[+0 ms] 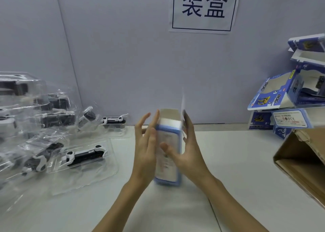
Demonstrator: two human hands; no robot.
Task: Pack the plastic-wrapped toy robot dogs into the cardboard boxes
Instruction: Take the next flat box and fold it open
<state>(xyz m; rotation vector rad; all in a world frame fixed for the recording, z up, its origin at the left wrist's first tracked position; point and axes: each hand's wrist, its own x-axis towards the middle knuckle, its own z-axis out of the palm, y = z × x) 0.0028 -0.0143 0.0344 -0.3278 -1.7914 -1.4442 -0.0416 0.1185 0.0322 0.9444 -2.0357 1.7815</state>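
A blue and white cardboard box point(168, 161) stands upright in the middle of the white table, its top flap raised and its opening showing. My right hand point(186, 152) grips its right side, thumb across the front. My left hand point(146, 143) lies flat against its left side with the fingers spread. Both hands and the box are motion-blurred. Plastic-wrapped black and white toy robot dogs point(84, 157) lie in clear trays at the left, with more piled behind them point(35, 105).
A stack of blue printed boxes point(288, 98) leans at the far right against the wall. A large brown carton point(302, 161) lies on its side at the right edge. A paper sign point(204, 8) hangs on the grey wall.
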